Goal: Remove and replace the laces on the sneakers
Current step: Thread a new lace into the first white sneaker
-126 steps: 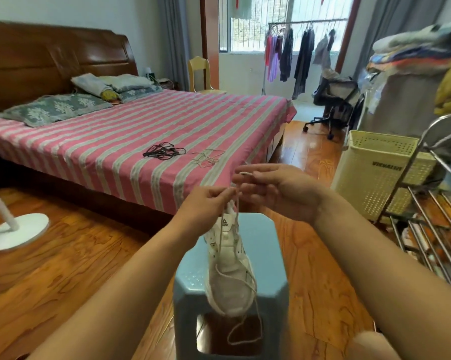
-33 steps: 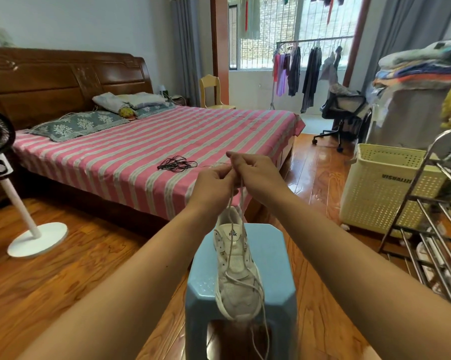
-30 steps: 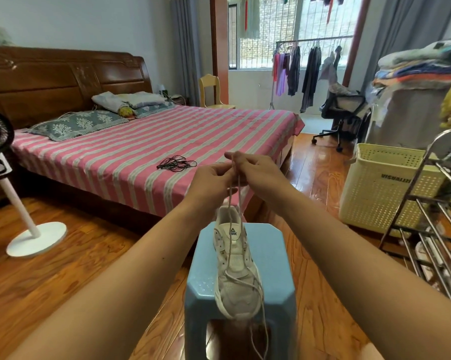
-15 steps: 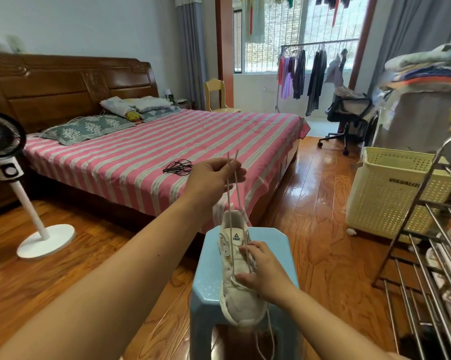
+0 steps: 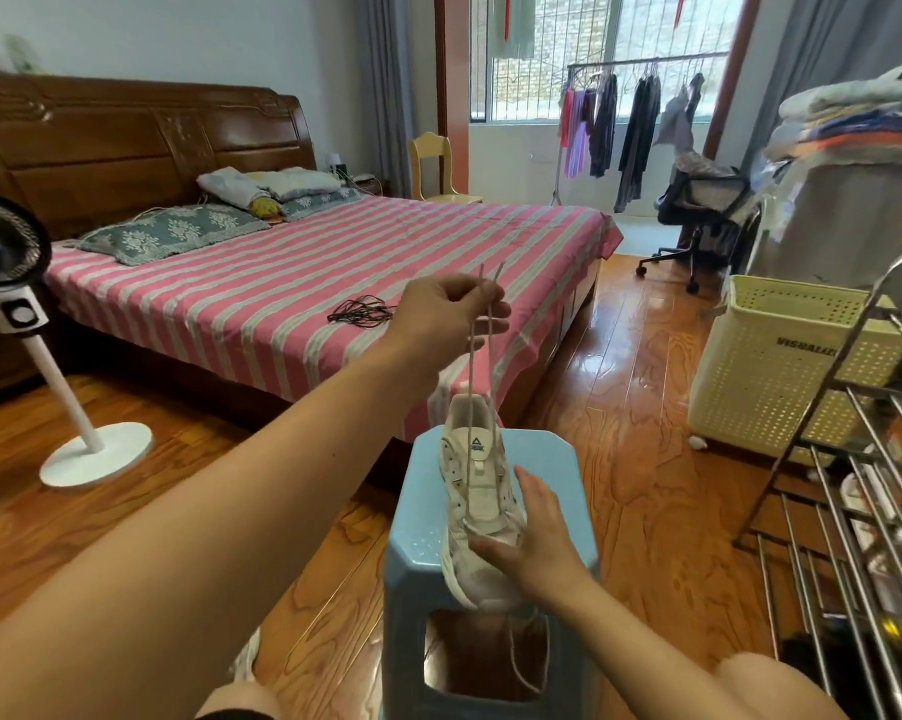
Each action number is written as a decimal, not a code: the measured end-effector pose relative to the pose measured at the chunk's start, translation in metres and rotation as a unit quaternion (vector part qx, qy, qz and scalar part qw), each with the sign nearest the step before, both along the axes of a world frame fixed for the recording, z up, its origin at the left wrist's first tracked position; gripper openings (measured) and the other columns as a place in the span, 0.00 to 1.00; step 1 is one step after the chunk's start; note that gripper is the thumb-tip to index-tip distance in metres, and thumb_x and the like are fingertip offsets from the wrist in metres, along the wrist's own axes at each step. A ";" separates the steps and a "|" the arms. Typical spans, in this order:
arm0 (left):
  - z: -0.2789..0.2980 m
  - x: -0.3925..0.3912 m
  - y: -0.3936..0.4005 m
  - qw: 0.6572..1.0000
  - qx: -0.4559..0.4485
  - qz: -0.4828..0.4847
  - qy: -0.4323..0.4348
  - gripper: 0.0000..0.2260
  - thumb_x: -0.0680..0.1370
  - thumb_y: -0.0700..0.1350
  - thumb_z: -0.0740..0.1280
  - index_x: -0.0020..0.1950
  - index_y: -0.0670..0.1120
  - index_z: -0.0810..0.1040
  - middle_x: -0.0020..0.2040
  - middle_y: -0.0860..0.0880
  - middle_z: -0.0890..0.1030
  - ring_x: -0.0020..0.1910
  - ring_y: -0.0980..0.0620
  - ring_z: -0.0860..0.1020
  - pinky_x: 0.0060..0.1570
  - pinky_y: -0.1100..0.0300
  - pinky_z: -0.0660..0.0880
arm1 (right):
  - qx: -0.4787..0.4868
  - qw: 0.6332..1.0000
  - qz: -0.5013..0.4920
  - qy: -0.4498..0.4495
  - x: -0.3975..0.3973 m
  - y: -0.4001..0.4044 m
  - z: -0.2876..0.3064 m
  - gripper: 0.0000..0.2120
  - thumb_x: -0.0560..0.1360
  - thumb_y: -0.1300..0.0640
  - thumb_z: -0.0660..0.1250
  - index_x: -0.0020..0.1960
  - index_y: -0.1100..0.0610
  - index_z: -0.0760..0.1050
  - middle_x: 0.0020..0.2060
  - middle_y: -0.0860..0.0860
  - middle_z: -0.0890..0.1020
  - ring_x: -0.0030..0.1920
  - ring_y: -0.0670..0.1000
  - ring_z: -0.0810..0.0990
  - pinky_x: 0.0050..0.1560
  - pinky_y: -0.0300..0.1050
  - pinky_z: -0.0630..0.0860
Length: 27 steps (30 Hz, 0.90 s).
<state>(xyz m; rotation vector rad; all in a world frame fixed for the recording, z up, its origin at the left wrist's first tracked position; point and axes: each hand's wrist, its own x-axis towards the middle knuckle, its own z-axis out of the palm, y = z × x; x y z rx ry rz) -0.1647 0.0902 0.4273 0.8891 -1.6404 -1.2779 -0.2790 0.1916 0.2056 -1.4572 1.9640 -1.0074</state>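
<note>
A white sneaker [image 5: 477, 491] lies on a light blue plastic stool [image 5: 553, 491], toe toward me. My left hand [image 5: 446, 311] is raised above it, pinching both ends of the pale lace [image 5: 471, 376] and holding them taut upward. My right hand [image 5: 534, 543] rests on the sneaker's toe and right side, pressing it onto the stool. A loop of lace hangs below the toe into the stool's opening. A bundle of black laces [image 5: 360, 310] lies on the striped bed.
The pink striped bed [image 5: 282, 272] stands just behind the stool. A white standing fan [image 5: 18, 314] is at the left. A cream laundry basket [image 5: 781, 361] and a metal rack [image 5: 854, 491] stand at the right on the wooden floor.
Both hands held the lace ends above the sneaker; my right hand then dropped onto the sneaker's toe. My left hand keeps both ends and has lifted slightly.
</note>
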 end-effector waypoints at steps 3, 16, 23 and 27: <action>0.000 -0.007 0.001 1.000 0.015 -0.001 0.010 0.08 0.84 0.43 0.65 0.54 0.42 0.82 0.46 0.46 0.87 0.45 0.48 0.87 0.50 0.51 0.82 | 0.089 0.995 -0.047 -0.011 0.001 0.022 -0.003 0.42 0.74 0.45 0.74 0.80 0.50 0.55 0.75 0.51 0.62 0.73 0.52 0.65 0.72 0.50 0.66; -0.001 -0.014 -0.012 0.996 0.087 0.022 0.026 0.09 0.86 0.42 0.61 0.57 0.40 0.78 0.50 0.41 0.83 0.45 0.44 0.87 0.45 0.50 0.84 | 0.134 0.988 0.077 -0.017 0.021 0.007 0.032 0.08 0.80 0.48 0.66 0.55 0.51 0.77 0.51 0.47 0.82 0.50 0.47 0.80 0.51 0.41 0.78; -0.005 -0.013 -0.012 0.997 0.074 0.020 0.014 0.09 0.86 0.43 0.61 0.58 0.41 0.78 0.50 0.42 0.84 0.44 0.45 0.87 0.46 0.50 0.85 | 0.122 0.986 0.015 0.114 0.027 0.016 0.007 0.10 0.79 0.46 0.66 0.55 0.50 0.78 0.50 0.46 0.78 0.48 0.47 0.78 0.50 0.42 0.76; -0.003 -0.017 -0.014 0.996 0.085 0.014 0.032 0.09 0.86 0.43 0.61 0.58 0.40 0.78 0.51 0.41 0.84 0.44 0.44 0.87 0.46 0.47 0.85 | 0.046 0.998 0.015 -0.036 0.038 0.011 0.029 0.10 0.80 0.47 0.65 0.49 0.52 0.79 0.50 0.48 0.82 0.49 0.47 0.82 0.53 0.46 0.81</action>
